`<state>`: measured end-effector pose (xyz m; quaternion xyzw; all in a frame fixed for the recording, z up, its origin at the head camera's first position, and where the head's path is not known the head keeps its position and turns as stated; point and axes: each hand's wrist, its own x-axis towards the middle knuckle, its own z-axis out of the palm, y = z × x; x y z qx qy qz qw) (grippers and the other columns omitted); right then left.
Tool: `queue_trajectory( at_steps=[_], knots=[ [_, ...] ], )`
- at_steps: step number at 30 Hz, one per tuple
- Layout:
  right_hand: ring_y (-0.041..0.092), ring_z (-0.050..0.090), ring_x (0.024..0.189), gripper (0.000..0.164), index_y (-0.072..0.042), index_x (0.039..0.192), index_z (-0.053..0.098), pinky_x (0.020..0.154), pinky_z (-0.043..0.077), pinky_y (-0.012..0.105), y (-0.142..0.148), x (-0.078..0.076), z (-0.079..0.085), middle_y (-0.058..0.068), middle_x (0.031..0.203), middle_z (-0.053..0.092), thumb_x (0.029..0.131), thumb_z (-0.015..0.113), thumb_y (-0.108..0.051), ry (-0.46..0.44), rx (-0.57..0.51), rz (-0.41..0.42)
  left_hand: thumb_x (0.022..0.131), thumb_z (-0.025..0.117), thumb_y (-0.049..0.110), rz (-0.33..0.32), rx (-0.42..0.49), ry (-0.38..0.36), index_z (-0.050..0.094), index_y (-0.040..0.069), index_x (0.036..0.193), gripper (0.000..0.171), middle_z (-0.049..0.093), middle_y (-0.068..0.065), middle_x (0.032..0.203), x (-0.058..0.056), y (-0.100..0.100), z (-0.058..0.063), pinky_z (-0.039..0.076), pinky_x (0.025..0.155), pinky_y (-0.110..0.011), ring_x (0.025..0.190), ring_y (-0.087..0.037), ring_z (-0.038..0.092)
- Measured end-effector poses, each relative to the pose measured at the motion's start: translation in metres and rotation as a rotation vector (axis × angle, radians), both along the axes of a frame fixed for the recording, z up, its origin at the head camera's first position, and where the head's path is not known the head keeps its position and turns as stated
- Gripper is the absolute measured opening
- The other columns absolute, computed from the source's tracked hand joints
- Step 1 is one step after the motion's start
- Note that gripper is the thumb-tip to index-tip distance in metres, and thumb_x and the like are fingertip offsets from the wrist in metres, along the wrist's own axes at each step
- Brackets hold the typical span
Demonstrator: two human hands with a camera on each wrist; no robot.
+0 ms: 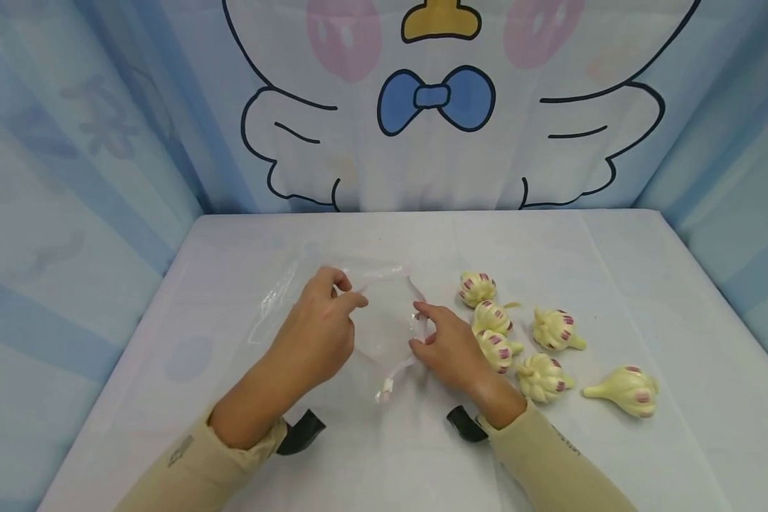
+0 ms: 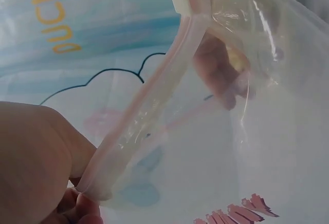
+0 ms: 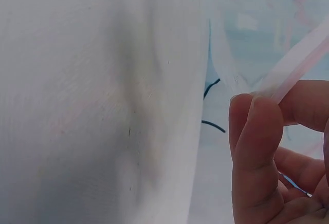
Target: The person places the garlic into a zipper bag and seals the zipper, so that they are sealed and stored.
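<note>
Bag: a clear zip bag (image 2: pixel 272 116) hangs with its mouth spread between the hands, over the table (image 1: pixel 384 473), left of the garlic.
Left hand (image 1: pixel 316 331): thumb and fingers pinch the pinkish rim on its left side.
Right hand (image 1: pixel 451 348): thumb and fingertip clamp together on the rim's right side.
Slider (image 1: pixel 387 386): white, on the near end of the rim.
Garlic bulbs (image 1: pixel 544 378): six, lying on the right; three nearly in a row beside the right hand.
Sleeves (image 1: pixel 198 462): beige.
</note>
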<state>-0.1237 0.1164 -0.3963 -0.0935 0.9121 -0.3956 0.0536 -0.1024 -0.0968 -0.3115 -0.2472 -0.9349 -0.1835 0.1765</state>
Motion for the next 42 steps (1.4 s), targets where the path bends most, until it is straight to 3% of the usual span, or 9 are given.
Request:
queue_trajectory(
  at_steps=[4, 12, 20, 24, 29, 33, 36, 38, 42],
  knots=[
    [0.016, 0.062, 0.082, 0.060, -0.004, 0.144, 0.052, 0.072, 0.052, 0.032, 0.000, 0.000, 0.000, 0.011, 0.130, 0.060, 0.089, 0.071, -0.014, -0.001, -0.003, 0.000, 0.081, 0.055, -0.013, 0.024, -0.013, 0.013, 0.073, -0.007, 0.106, 0.032, 0.056, -0.022, 0.107, 0.001, -0.001, 0.000, 0.051, 0.071, -0.036, 0.084, -0.032, 0.055],
    [0.015, 0.062, 0.081, 0.060, -0.004, 0.145, 0.052, 0.070, 0.052, 0.030, -0.001, 0.001, 0.000, 0.008, 0.126, 0.061, 0.089, 0.071, -0.013, 0.000, -0.021, -0.004, 0.084, 0.063, -0.008, 0.134, -0.222, 0.064, 0.065, -0.011, 0.117, 0.034, 0.058, -0.029, 0.114, 0.007, -0.003, 0.003, 0.052, 0.062, -0.036, 0.078, -0.035, 0.060],
    [0.015, 0.061, 0.081, 0.061, -0.005, 0.146, 0.051, 0.070, 0.052, 0.029, -0.001, 0.000, 0.000, 0.008, 0.125, 0.060, 0.089, 0.071, -0.014, 0.002, -0.024, -0.004, 0.079, 0.062, -0.010, 0.072, -0.126, -0.052, 0.053, -0.016, 0.131, 0.053, 0.049, -0.031, 0.130, 0.008, -0.003, 0.002, 0.045, 0.049, -0.020, 0.060, -0.020, 0.056],
    [0.015, 0.060, 0.080, 0.061, -0.008, 0.147, 0.050, 0.068, 0.052, 0.028, -0.001, 0.000, 0.001, 0.007, 0.127, 0.059, 0.090, 0.071, -0.015, -0.016, -0.032, -0.010, 0.082, 0.063, -0.009, 0.078, -0.145, -0.043, 0.050, -0.015, 0.136, 0.056, 0.045, -0.029, 0.139, 0.009, -0.003, 0.002, 0.056, 0.070, -0.026, 0.097, -0.032, 0.066],
    [0.013, 0.061, 0.075, 0.060, -0.008, 0.147, 0.050, 0.064, 0.053, 0.026, 0.000, 0.000, 0.000, 0.009, 0.128, 0.058, 0.091, 0.070, -0.014, -0.040, -0.052, -0.017, 0.084, 0.063, -0.011, 0.061, -0.151, 0.013, 0.049, -0.016, 0.136, 0.055, 0.044, -0.028, 0.143, 0.011, -0.004, 0.002, 0.046, 0.099, -0.042, 0.130, -0.040, 0.050],
    [0.013, 0.060, 0.072, 0.061, -0.006, 0.148, 0.049, 0.063, 0.052, 0.027, 0.001, 0.001, 0.000, 0.009, 0.128, 0.059, 0.091, 0.071, -0.014, -0.049, -0.067, -0.015, 0.082, 0.068, -0.009, 0.030, -0.108, -0.037, 0.049, -0.016, 0.136, 0.058, 0.043, -0.027, 0.143, 0.010, -0.005, 0.000, 0.054, 0.089, -0.035, 0.125, -0.038, 0.055],
    [0.013, 0.060, 0.070, 0.061, -0.005, 0.147, 0.049, 0.063, 0.052, 0.028, 0.000, 0.001, 0.000, 0.010, 0.129, 0.058, 0.091, 0.071, -0.014, -0.047, -0.075, -0.014, 0.081, 0.073, -0.006, 0.013, -0.064, -0.121, 0.047, -0.013, 0.140, 0.065, 0.040, -0.024, 0.146, 0.010, -0.007, 0.001, 0.055, 0.071, -0.024, 0.093, -0.027, 0.065],
    [0.013, 0.060, 0.070, 0.061, -0.005, 0.147, 0.049, 0.062, 0.052, 0.028, 0.001, 0.000, 0.000, 0.011, 0.128, 0.058, 0.090, 0.071, -0.014, -0.040, -0.075, -0.016, 0.080, 0.075, -0.004, 0.003, -0.036, -0.158, 0.046, -0.012, 0.141, 0.068, 0.037, -0.022, 0.148, 0.010, -0.008, 0.001, 0.051, 0.061, -0.021, 0.071, -0.019, 0.060],
    [0.012, 0.060, 0.068, 0.061, -0.005, 0.146, 0.050, 0.062, 0.052, 0.028, 0.001, 0.000, -0.001, 0.012, 0.129, 0.057, 0.090, 0.072, -0.014, -0.043, -0.077, -0.021, 0.082, 0.074, -0.004, -0.032, -0.020, -0.196, 0.044, -0.012, 0.143, 0.069, 0.035, -0.019, 0.153, 0.010, -0.009, 0.001, 0.048, 0.060, -0.021, 0.082, -0.022, 0.063]
  ],
)
